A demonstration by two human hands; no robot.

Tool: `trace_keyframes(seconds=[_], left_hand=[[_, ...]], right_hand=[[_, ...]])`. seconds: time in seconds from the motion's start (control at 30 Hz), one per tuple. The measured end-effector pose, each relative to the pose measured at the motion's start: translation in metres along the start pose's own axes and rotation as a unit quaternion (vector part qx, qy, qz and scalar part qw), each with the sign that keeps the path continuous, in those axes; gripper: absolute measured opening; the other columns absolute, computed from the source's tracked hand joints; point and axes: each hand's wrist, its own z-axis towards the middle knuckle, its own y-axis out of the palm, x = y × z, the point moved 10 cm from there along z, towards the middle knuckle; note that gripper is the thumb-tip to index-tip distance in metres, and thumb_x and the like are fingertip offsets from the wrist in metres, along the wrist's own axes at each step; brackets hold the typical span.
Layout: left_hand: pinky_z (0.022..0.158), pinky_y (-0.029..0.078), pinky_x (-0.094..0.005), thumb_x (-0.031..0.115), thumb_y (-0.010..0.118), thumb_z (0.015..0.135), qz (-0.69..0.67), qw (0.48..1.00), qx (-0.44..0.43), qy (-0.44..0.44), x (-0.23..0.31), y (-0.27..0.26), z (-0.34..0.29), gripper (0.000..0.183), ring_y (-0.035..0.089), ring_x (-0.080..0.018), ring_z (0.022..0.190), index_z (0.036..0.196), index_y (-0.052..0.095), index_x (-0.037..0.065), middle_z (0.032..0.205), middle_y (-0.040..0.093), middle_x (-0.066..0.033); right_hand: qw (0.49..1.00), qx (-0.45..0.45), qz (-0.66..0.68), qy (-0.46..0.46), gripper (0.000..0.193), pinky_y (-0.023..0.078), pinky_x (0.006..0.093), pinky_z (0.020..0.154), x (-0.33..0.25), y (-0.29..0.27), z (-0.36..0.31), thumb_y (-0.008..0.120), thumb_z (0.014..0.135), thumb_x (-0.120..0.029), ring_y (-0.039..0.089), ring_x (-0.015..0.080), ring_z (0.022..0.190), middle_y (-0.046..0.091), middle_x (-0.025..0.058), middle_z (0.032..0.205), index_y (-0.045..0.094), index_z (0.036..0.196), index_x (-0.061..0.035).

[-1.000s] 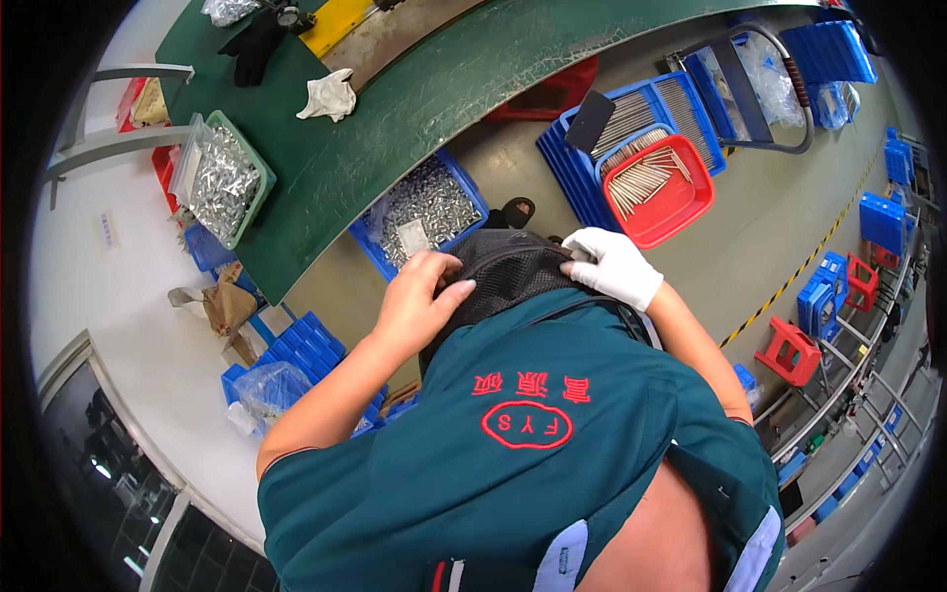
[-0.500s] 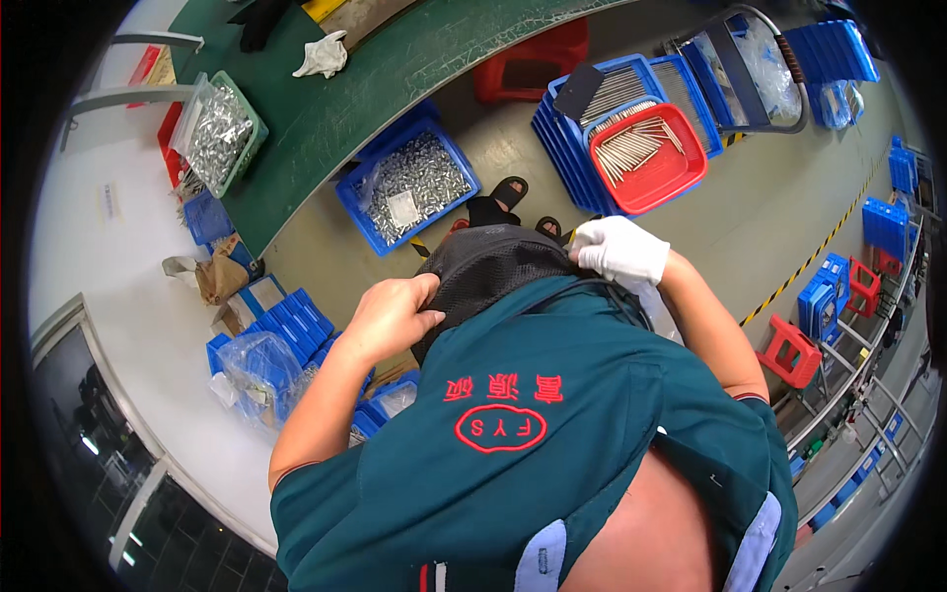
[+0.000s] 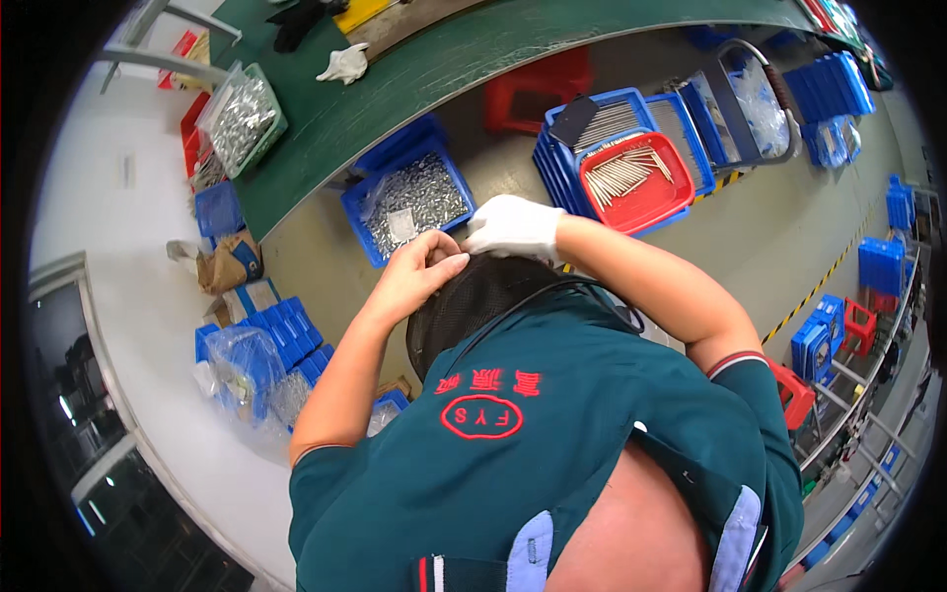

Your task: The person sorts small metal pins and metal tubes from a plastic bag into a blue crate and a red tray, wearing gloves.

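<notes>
Both my hands meet at the far edge of a black mesh fabric piece at my waist. My left hand is bare, with its thumb and fingers drawn together beside that edge. In a white glove, my right hand curls its fingers down close to the left fingertips. What either hand pinches is hidden between them. Just beyond them stands a blue bin full of small metal parts. A dark cord runs across my green shirt.
A green-topped table curves across the far side, with a white glove and a green basket of metal parts on it. Stacked blue trays stand right of centre, topped by a red tray of metal rods. More blue bins lie at left.
My gloved right hand has moved left across the mesh fabric to meet my left hand. The left hand has shifted slightly toward the fabric's far edge. My view has also shifted a little.
</notes>
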Motion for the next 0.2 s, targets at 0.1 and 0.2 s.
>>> trace_keyframes(seconds=[0.1,0.2], left_hand=[[0.075,0.044,-0.0279,0.016,0.07,0.064,0.099,0.994,0.03,0.033,0.006,0.012,0.004,0.039,0.057,-0.014,0.079,0.097,0.058,-0.002,0.087,0.062,-0.0073],[0.084,0.042,-0.0284,0.015,0.07,0.063,0.09,0.993,0.078,0.022,0.002,0.009,-0.009,0.044,0.059,-0.0174,0.094,0.104,0.06,0.002,0.097,0.063,-0.0111]], right_hand=[[0.995,0.02,-0.096,-0.013,0.031,0.044,0.0397,0.062,-0.014,0.024,0.02,0.051,0.069,-0.029,0.059,0.0328,0.065,0.059,0.0207,0.068,0.062,0.072,-0.001],[0.988,0.065,-0.129,0.058,0.03,0.047,0.0389,0.068,-0.024,0.019,0.008,0.051,0.07,-0.031,0.062,0.0316,0.068,0.062,0.0183,0.07,0.066,0.075,-0.0058]])
